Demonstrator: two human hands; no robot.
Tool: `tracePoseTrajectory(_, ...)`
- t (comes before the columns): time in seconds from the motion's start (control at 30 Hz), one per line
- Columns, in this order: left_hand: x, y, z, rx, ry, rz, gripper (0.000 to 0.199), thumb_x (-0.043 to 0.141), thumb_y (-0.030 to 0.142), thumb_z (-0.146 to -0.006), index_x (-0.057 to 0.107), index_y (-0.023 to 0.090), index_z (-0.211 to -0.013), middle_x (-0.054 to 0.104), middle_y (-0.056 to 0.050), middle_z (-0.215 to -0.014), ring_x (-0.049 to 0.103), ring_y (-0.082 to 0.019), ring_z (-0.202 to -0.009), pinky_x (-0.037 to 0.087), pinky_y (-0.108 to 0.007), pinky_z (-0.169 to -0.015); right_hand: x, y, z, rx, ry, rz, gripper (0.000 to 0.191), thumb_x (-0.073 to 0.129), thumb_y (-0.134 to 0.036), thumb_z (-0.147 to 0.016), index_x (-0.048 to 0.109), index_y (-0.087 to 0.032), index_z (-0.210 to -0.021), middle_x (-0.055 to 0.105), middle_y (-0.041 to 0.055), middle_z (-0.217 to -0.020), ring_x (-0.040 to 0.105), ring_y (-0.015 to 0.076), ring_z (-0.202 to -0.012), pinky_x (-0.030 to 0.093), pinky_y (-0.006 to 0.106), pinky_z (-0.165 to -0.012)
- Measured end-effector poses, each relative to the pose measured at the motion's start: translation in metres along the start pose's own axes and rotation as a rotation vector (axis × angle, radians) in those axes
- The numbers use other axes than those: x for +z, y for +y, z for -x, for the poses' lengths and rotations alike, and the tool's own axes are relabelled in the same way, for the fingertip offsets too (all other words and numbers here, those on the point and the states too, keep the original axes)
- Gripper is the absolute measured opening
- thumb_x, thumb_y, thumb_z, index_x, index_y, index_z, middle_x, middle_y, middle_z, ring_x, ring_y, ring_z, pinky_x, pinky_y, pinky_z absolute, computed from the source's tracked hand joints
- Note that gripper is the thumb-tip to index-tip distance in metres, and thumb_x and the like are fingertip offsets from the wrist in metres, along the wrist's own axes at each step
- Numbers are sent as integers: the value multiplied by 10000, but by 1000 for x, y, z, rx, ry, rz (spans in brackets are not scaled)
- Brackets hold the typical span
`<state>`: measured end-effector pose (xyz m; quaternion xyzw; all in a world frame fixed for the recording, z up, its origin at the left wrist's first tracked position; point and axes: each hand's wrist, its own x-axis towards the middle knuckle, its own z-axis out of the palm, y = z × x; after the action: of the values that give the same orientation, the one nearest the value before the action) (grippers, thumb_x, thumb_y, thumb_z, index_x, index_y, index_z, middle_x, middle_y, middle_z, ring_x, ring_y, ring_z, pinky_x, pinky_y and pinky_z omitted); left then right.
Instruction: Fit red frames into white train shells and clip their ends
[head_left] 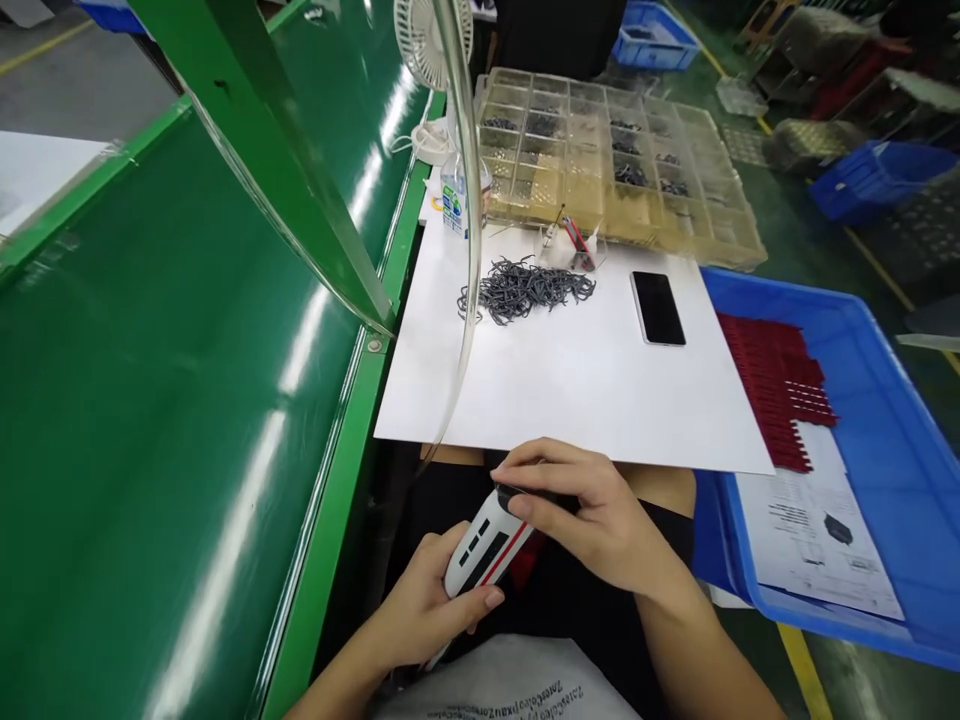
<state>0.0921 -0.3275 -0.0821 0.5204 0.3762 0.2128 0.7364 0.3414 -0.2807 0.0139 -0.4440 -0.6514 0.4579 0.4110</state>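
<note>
If the closed left hand (424,605) or right hand (592,520) slips on the white train-shaped device (484,550) they grip at 6 o'clock, it could drop into the lap (510,690) below the white board (570,390).

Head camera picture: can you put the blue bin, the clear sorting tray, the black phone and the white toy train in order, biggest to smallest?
1. Blue bin and clear sorting tray: they look alike, so unsure.
2. White toy train and black phone: the train looks bigger, but sits nearer the camera, so unsure.
</note>
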Motion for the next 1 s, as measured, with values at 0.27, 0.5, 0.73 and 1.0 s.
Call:
tracePoseTrajectory(0.27,0,0,-2,69,-4,-119,447,782,568,-1021,770,172,-1227,649,7,-833,639,-114,-577,532,-202,-532,5,-1,20,-77,77,128,255,733,-218,-1095,843,-252,-1322,789,53,-1227,781,140,-1074,652,225,-902)
tracePoseTrajectory(0.5,0,-5,0,63,-1,-50,480,790,582,-1016,744,173,-1264,638,21,-816,637,-106,-552,522,-190,-514,11,-3,29,-309,19,546,330,623,-170,-1135,732,-104,-1439,759,141,-1361,709,230,-1235,648,388,-1038)
tracePoseTrajectory(0.73,2,0,1,73,-64,-60,421,790,573,-1010,723,167,-1099,592,40,-745,587,-112,-561,459,-213,-535,1,-6,38,-420,-50,779,313,662,-170,-1120,708,-52,-1407,805,133,-1286,710,257,-1226,641,419,-982)
tracePoseTrajectory(1.0,2,3,2,142,-132,-225,351,777,539,-1031,760,205,-1137,678,22,-885,530,-123,-716,404,-259,-714,2,-19,58,-393,-62,837,277,645,-136,-1119,746,-26,-1353,829,129,-1270,715,256,-1220,610,423,-1004)
